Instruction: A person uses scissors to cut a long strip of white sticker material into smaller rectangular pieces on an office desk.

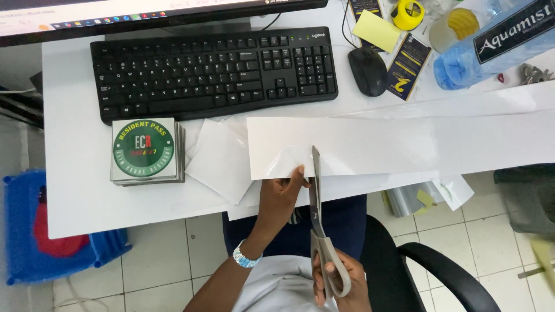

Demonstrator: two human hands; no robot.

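My right hand [341,283] grips the grey handles of a pair of scissors [315,190], whose blades point away from me and cut into the near edge of a long white sheet [404,144]. My left hand [278,199] pinches that sheet's near edge just left of the blades, thumb on top. A beaded band sits on my left wrist. The sheet runs off to the right across the white desk [75,173]. Several loose white cut pieces [219,162] lie under and left of it.
A stack of square cards with a round green sticker [144,150] stands at the left. Behind are a black keyboard [214,69], mouse [367,70], yellow tape roll [408,13], blue water bottle [491,46] and monitor edge. A blue crate [34,231] and black chair arm [445,271] flank my lap.
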